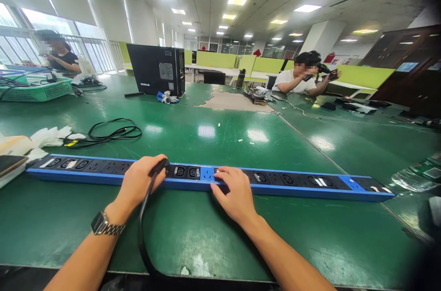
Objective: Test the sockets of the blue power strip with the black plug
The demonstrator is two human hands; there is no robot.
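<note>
A long blue-and-black power strip [292, 183] lies across the near edge of the green glossy table [213, 135]. The left hand [139, 183] is closed around a black plug with its cable [143, 226], pressed at a socket; the right hand [234, 192] rests flat, fingers spread, on the strip. A coiled black cord [110, 135] and white crumpled wrapping [48, 137] lie behind; a black computer tower [156, 69] stands farther back.

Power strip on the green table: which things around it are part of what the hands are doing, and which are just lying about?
In use:
power strip
black plug and cable, gripped by the left hand
right hand, pressing on the strip

Lying about:
coiled black cable
white gloves
computer tower
green basket
</note>
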